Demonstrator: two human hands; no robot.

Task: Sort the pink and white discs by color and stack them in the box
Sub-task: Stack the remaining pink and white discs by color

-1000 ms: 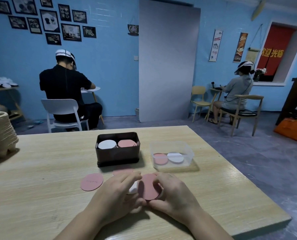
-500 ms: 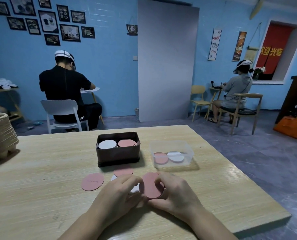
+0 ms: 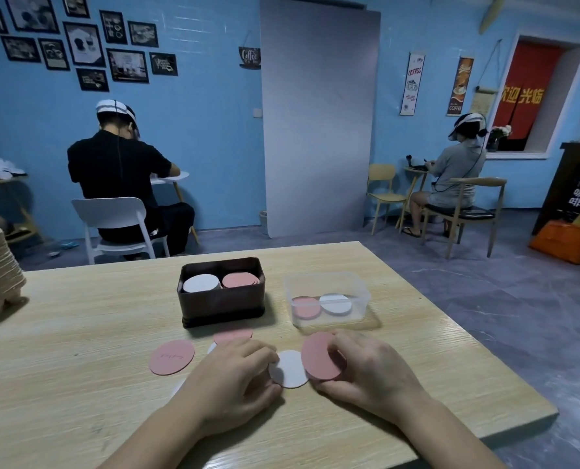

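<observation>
Two bare hands work over a wooden table point(image 3: 79, 333). The right hand point(image 3: 366, 370) grips a pink disc point(image 3: 317, 358), thumb pressed on its face. The left hand point(image 3: 234, 377), fingers curled, pinches a white disc point(image 3: 287, 370) whose right edge is hidden behind the pink one. Beyond the hands, a dark brown box point(image 3: 221, 308) holds a white stack point(image 3: 200, 283) on the left and a pink stack point(image 3: 240, 280) on the right (side by side). A loose pink disc point(image 3: 172, 357) lies left of the hands. A clear plastic container point(image 3: 359, 289) sits right of the box.

Blue walls point(image 3: 214, 130), framed pictures point(image 3: 82, 42), grey floor point(image 3: 484, 299), white chair point(image 3: 112, 221), grey panel point(image 3: 315, 113).
</observation>
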